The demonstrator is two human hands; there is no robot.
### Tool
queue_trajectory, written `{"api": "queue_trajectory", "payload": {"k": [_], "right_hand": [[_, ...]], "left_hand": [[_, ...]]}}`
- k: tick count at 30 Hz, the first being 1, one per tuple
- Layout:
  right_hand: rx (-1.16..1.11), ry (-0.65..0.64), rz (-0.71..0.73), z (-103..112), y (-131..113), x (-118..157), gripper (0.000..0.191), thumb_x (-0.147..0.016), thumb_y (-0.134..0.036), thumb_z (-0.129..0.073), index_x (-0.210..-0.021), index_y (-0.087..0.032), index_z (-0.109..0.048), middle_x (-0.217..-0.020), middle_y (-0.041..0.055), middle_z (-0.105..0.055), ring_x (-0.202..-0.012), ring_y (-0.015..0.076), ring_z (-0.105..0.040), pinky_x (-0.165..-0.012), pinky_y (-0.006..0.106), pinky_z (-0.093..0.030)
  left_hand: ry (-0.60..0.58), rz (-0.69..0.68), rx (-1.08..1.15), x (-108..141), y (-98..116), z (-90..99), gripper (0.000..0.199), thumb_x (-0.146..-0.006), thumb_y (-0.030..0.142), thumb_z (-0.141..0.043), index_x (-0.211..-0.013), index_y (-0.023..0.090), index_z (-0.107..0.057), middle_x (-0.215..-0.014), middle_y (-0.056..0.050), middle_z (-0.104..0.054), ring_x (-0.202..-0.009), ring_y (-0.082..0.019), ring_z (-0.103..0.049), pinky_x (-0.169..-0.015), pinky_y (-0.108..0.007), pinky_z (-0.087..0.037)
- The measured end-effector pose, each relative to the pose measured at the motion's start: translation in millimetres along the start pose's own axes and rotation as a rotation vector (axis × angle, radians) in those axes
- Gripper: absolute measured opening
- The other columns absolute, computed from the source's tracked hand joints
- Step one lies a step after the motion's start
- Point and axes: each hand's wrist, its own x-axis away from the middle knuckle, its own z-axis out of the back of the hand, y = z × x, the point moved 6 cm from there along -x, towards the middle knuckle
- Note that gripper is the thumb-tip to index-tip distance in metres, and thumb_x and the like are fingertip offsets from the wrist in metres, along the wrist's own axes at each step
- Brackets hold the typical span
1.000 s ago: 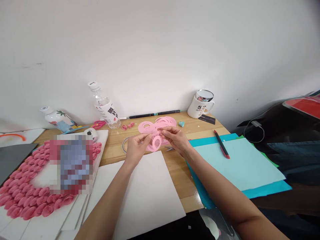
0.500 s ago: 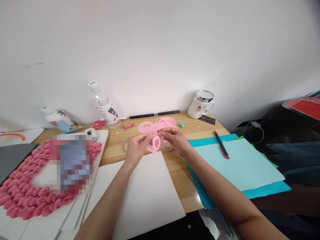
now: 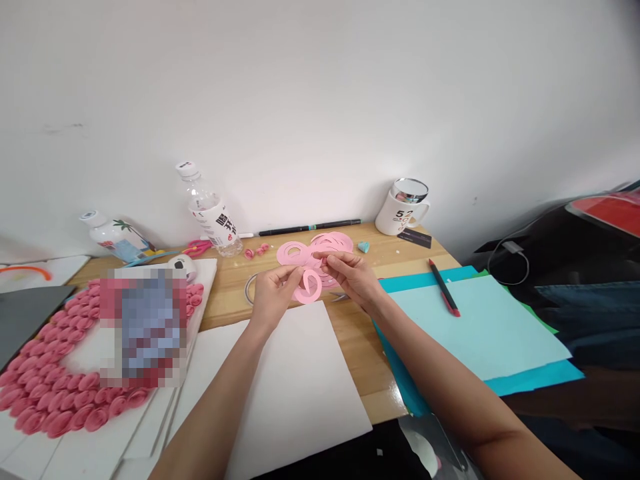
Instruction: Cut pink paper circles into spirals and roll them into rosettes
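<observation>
Between my two hands is a curled strip of pink paper [image 3: 313,293], its loop hanging below my fingertips. My left hand [image 3: 274,291] pinches its left side, thumb against forefinger. My right hand [image 3: 350,273] is closed on the other end, where a small pink roll shows at the fingertips. Behind them, flat pink paper spirals [image 3: 331,243] lie on the wooden table [image 3: 367,357]. Scissors [image 3: 340,296] are partly hidden beside my right hand, and a ring-shaped tape roll [image 3: 249,290] is left of my left hand.
White paper [image 3: 300,373] lies in front. At left are a board of pink paper roses [image 3: 60,400] and two bottles [image 3: 220,223] [image 3: 117,238]. A mug [image 3: 397,215], a black pen [image 3: 310,228] and small rolled flowers stand or lie behind. Blue sheets [image 3: 475,327] with a red-black pen [image 3: 444,288] are right.
My right hand has shifted slightly and turned at the fingertips. The hanging pink loop has changed from a closed oval to a wider, more open curl. My left hand has hardly moved.
</observation>
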Motion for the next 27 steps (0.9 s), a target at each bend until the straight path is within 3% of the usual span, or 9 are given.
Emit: {"api": "queue_trajectory", "payload": {"k": [5, 11, 16, 19, 24, 27], "right_hand": [[0.003, -0.002, -0.006, 0, 1, 0, 0.019, -0.062, -0.027, -0.075, -0.08, -0.021, -0.072, -0.093, 0.003, -0.07, -0.07, 0.0094, -0.062, -0.073, 0.023, -0.051], [0.013, 0.054, -0.013, 7, 5, -2, 0.017, -0.055, -0.026, -0.079, -0.065, -0.02, -0.067, -0.062, -0.0022, -0.066, -0.054, 0.0083, -0.057, -0.056, 0.022, -0.049], [-0.007, 0.101, 0.006, 10, 4, -2, 0.018, -0.053, -0.027, -0.08, -0.059, -0.019, -0.065, -0.055, -0.0031, -0.062, -0.049, 0.0074, -0.053, -0.052, 0.021, -0.047], [-0.013, 0.093, 0.004, 8, 3, -2, 0.016, -0.056, -0.03, -0.079, -0.061, -0.019, -0.067, -0.062, -0.0015, -0.065, -0.055, 0.0083, -0.057, -0.059, 0.023, -0.05], [0.014, 0.005, -0.014, -1, 1, 0, 0.019, -0.06, -0.029, -0.076, -0.076, -0.02, -0.071, -0.094, 0.0034, -0.07, -0.076, 0.012, -0.063, -0.077, 0.027, -0.051], [0.01, 0.0, -0.017, 0, 2, 0, 0.021, -0.06, -0.028, -0.076, -0.079, -0.021, -0.071, -0.096, 0.0036, -0.07, -0.076, 0.0122, -0.064, -0.078, 0.027, -0.052]], "left_hand": [[0.018, 0.011, 0.008, -1, -2, 2.1, 0.024, -0.073, 0.036, -0.06, -0.074, 0.015, -0.072, -0.067, -0.001, -0.067, -0.063, -0.014, -0.057, -0.061, -0.024, -0.045], [-0.038, 0.004, 0.023, 1, -2, -3.5, 0.024, -0.072, 0.036, -0.061, -0.074, 0.014, -0.072, -0.068, -0.002, -0.067, -0.064, -0.015, -0.057, -0.061, -0.024, -0.045], [-0.043, 0.007, 0.023, 2, 0, -4.6, 0.024, -0.073, 0.035, -0.06, -0.073, 0.014, -0.072, -0.066, -0.002, -0.067, -0.064, -0.015, -0.057, -0.064, -0.024, -0.045], [-0.006, -0.005, 0.016, 1, 1, -1.1, 0.024, -0.073, 0.036, -0.059, -0.071, 0.015, -0.071, -0.066, -0.002, -0.066, -0.065, -0.015, -0.057, -0.064, -0.025, -0.046], [0.031, 0.021, 0.021, -1, -1, 4.4, 0.022, -0.072, 0.035, -0.06, -0.066, 0.016, -0.07, -0.056, 0.001, -0.061, -0.055, -0.013, -0.054, -0.054, -0.022, -0.042], [0.034, 0.031, 0.034, -2, -2, 5.0, 0.022, -0.071, 0.035, -0.061, -0.064, 0.016, -0.069, -0.057, 0.001, -0.062, -0.055, -0.013, -0.053, -0.052, -0.022, -0.041]]}}
